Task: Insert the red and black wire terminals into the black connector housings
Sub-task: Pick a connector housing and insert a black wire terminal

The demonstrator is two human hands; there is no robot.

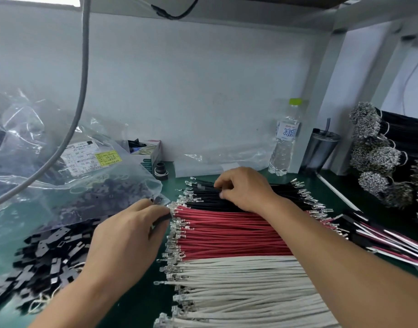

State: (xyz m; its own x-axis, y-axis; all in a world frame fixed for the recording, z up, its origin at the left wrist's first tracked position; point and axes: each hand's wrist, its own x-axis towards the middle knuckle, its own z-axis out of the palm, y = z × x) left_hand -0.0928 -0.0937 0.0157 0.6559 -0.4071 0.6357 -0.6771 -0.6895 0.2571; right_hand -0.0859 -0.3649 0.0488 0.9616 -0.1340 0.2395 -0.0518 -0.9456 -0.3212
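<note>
Right hand [244, 189] pinches black wires [203, 197]; left hand [129, 229] apparently grips a black housing [164, 217] beside silver-tipped red wires [227, 229].

Both bare forearms reach forward, the left hand [129, 230] palm down with fingers curled at its far tips, the right hand [244, 189] farther ahead, knuckles up, fingertips bent and pinching downward.

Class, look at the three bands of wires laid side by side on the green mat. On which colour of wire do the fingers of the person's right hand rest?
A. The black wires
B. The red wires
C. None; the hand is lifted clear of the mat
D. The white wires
A: the right hand curls its fingers down onto the black wires, farther away than the red wires and white wires.
</note>
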